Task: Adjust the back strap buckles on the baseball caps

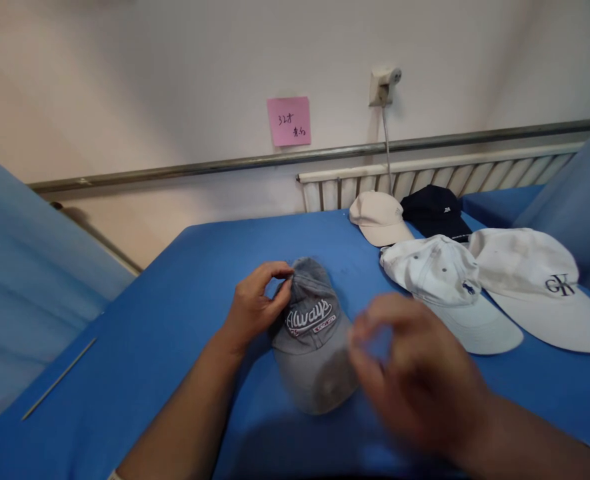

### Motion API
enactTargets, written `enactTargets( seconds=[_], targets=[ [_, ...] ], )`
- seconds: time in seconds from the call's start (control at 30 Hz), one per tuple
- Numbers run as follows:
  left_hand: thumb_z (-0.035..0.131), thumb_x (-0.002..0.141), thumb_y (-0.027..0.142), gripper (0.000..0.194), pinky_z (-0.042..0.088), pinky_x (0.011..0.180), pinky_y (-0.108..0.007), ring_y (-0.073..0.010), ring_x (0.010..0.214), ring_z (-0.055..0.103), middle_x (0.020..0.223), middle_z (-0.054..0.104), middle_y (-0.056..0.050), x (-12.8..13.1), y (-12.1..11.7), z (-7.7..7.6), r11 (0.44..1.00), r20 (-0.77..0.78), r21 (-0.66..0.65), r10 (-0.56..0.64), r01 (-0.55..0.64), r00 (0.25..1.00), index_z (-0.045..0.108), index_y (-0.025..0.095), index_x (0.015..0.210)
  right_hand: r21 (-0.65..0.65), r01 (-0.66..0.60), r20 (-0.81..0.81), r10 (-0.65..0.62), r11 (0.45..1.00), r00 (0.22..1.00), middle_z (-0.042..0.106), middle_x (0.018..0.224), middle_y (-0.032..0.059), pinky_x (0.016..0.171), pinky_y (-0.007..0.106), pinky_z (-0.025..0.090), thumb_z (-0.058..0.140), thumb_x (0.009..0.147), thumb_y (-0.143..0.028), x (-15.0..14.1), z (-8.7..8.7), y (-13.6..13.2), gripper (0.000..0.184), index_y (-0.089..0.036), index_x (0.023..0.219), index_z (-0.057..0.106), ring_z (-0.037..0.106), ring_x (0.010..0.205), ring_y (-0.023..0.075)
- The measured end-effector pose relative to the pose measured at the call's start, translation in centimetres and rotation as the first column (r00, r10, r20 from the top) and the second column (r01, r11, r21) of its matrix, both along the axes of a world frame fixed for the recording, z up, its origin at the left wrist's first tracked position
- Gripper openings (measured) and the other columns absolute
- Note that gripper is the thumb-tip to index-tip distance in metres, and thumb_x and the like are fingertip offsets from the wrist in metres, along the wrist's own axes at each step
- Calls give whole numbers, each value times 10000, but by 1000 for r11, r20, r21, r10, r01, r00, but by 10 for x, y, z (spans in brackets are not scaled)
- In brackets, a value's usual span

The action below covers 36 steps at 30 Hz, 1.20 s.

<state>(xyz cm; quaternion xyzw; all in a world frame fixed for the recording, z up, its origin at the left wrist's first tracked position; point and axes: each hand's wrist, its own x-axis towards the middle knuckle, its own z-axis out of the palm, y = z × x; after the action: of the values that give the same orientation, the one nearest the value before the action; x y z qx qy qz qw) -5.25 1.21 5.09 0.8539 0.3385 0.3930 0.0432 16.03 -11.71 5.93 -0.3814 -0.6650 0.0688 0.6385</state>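
Observation:
A grey baseball cap (319, 360) with raised white "Always" lettering lies in front of me, brim toward me. My left hand (255, 303) pinches the fabric at the left side of its crown between thumb and forefinger. To the right of the brim is my right hand (419, 373), blurred by motion and apparently raised above the bed. Its thumb and forefinger curl into a ring with the tips close together; whatever is between them, if anything, cannot be made out. A shadow falls across the brim.
Right of the grey cap sit a pale cap (435, 267), a white cap (525, 267), a cream cap (377, 213) and a black cap (435, 207). A thin stick (59, 379) lies on the blue surface (175, 293) at left. Behind are a metal rail (225, 163) and a radiator (415, 180).

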Motion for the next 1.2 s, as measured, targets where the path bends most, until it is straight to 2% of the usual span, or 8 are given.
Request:
enactTargets(
  seconds=[0.1, 0.23, 0.43, 0.67, 0.83, 0.97, 1.1, 1.2],
  targets=[
    [580, 860, 197, 175, 541, 871, -325, -174, 937, 670, 1003, 702, -46, 1, -5, 3, 999, 0, 8, -33, 33, 999, 622, 212, 1029, -186, 40, -129, -64, 982, 990, 695, 952, 34, 800, 363, 539, 637, 829, -174, -1, -29, 61, 201, -245, 1006, 574, 672, 874, 188],
    [569, 869, 204, 177, 547, 859, -326, -173, 930, 675, 1010, 704, -49, 2, 0, -2, 998, -46, -25, -58, 57, 997, 624, 210, 1038, -469, -190, -177, 119, 863, 977, 704, 1094, 83, 873, 408, 513, 658, 822, -273, 1, -69, 102, 381, -241, 1184, 544, 659, 1016, 221],
    [602, 863, 265, 189, 565, 831, -344, -176, 867, 690, 979, 722, -52, 8, 5, -16, 992, 5, -128, 9, -9, 1000, 630, 201, 1039, -390, -110, 11, 124, 914, 992, 687, 1040, 41, 852, 367, 504, 687, 777, -223, -20, -66, 101, 418, -258, 1186, 602, 642, 934, 197],
    [594, 871, 289, 249, 577, 855, -370, -198, 933, 704, 1072, 720, -107, 2, 17, -21, 890, 339, -430, 3, 153, 941, 619, 175, 1091, -275, -40, 111, 73, 961, 991, 671, 898, 32, 782, 335, 483, 616, 839, -175, -27, -70, 101, 201, -238, 1027, 648, 617, 861, 199],
    [637, 802, 233, 255, 568, 857, -395, -223, 965, 695, 1049, 740, -82, -17, 38, -32, 860, 15, -492, -144, 133, 989, 704, 211, 1047, -222, -128, 73, 147, 967, 986, 658, 907, 26, 787, 324, 483, 575, 860, -153, -17, -82, 89, 218, -249, 1046, 637, 615, 864, 187],
    [628, 782, 213, 340, 560, 860, -378, -210, 978, 686, 1107, 729, -57, -13, 38, -42, 800, -17, -562, -264, 209, 964, 687, 240, 1115, -223, -157, 86, 180, 962, 980, 654, 908, 29, 783, 325, 486, 571, 856, -155, -17, -84, 88, 223, -249, 1048, 633, 613, 868, 190],
    [575, 805, 232, 203, 565, 763, -322, -186, 828, 690, 917, 745, -55, -9, 37, -42, 751, 85, -624, -210, 216, 974, 709, 192, 952, -233, -130, 93, 155, 964, 983, 656, 934, 38, 783, 327, 487, 582, 866, -187, -16, -86, 92, 255, -251, 1108, 628, 613, 878, 194],
    [548, 800, 237, 142, 547, 672, -284, -161, 696, 658, 759, 709, -36, -12, 40, -37, 804, 101, -580, -90, 132, 991, 675, 172, 802, -225, -89, 140, 123, 970, 982, 663, 946, 43, 793, 338, 482, 571, 880, -204, -13, -89, 96, 272, -253, 1142, 625, 618, 883, 200]
  ],
)
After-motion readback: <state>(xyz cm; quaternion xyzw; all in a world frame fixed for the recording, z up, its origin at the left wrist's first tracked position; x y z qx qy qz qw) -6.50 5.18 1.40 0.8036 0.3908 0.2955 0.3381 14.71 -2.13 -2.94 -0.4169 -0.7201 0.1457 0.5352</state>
